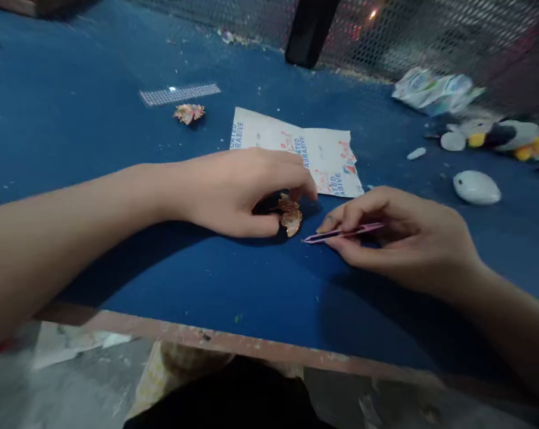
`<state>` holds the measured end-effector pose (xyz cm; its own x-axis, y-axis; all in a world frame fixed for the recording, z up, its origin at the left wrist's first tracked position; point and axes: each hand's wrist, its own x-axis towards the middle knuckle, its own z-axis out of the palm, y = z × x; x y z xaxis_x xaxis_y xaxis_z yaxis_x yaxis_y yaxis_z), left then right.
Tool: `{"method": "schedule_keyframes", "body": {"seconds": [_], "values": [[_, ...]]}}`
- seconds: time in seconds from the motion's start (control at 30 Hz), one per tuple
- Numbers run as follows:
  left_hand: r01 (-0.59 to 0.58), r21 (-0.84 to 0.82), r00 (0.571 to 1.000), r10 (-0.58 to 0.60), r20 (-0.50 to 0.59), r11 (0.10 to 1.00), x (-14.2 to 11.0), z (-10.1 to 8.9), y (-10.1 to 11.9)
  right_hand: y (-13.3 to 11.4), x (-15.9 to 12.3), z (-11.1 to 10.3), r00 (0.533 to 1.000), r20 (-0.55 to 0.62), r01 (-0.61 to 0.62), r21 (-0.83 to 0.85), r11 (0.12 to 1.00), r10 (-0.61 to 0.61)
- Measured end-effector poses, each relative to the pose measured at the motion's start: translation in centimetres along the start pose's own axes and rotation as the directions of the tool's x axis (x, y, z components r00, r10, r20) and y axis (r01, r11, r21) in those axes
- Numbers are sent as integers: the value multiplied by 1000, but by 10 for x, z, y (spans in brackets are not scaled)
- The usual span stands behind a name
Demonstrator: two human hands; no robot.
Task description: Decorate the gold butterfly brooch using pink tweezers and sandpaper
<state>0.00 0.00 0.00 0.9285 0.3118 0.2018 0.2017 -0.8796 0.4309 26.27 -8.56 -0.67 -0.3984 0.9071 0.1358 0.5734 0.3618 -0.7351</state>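
Observation:
My left hand (251, 185) reaches across the blue tabletop, its thumb and a curled finger pinching a small gold-coloured ornament (291, 217) with a jagged, leaf-like outline. The index finger arches over it. Close by on the right, my right hand (398, 238) grips a slim pair of pink tweezers (325, 236), tips pointing left toward the ornament and a little apart from it. Behind both hands lies a sheet of printed abrasive paper (327, 161), partly covered by my left hand. A second gold ornament (189, 113) rests farther back on the left, beside a strip of small rhinestones (180, 94).
At the right are a white mouse-shaped object (477, 187), a small white piece (416, 154), a yellow, black and grey object (510, 138) and a crumpled plastic wrapper (434, 90). A mesh panel (251, 21) with a dark post (311, 33) borders the back. The table's worn edge (215, 339) runs in front.

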Motion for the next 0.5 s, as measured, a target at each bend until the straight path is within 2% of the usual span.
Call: {"method": "schedule_keyframes", "body": {"seconds": [0.17,0.37,0.5], "values": [[13,-5,1000,-13,3,1000,1,0,2,-1,1,2,1000,-16,-17,60,998,18],[-6,0,1000,6,-22,1000,1,1,2,-1,-2,5,996,-82,-18,14,1000,19],[-14,6,999,14,-35,1000,1,2,1,-1,-1,3,1000,-22,-14,-30,999,13]]}}
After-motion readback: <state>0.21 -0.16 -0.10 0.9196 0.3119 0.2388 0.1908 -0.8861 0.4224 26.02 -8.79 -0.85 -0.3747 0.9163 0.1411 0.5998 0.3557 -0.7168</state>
